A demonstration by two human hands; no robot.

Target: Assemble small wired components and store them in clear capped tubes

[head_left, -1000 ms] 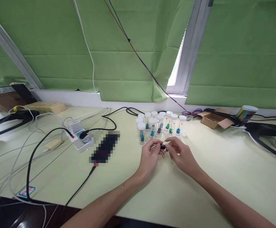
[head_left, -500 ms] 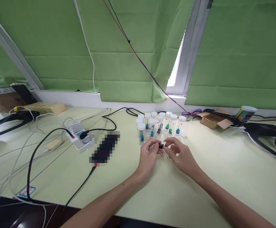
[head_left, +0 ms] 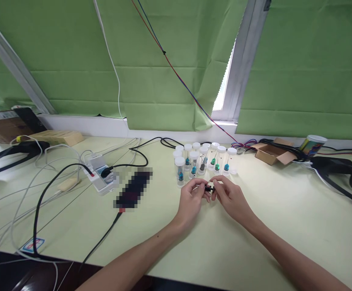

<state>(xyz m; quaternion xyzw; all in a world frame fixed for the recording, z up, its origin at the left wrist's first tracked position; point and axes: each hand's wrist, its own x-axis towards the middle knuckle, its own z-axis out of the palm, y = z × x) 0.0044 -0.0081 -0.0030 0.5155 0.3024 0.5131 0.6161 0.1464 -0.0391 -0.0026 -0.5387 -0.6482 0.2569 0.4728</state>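
A small black part sits pinched between both hands just above the pale green table, right in front of the person at about 12 o'clock. The left hand closes its fingertips on the part's left end; the right hand closes thumb and forefinger on the right end, so the two hands nearly touch. What the part is exactly is too small to tell.

Just beyond the hands, still at 12 o'clock, stands a cluster of clear vials with white caps, each holding a blue, green or dark piece. At 10 o'clock lies a white power strip with a black cable plugged in. Out at 2 o'clock there is an open cardboard box, and past it a printed cup. Green blinds hang behind the table.
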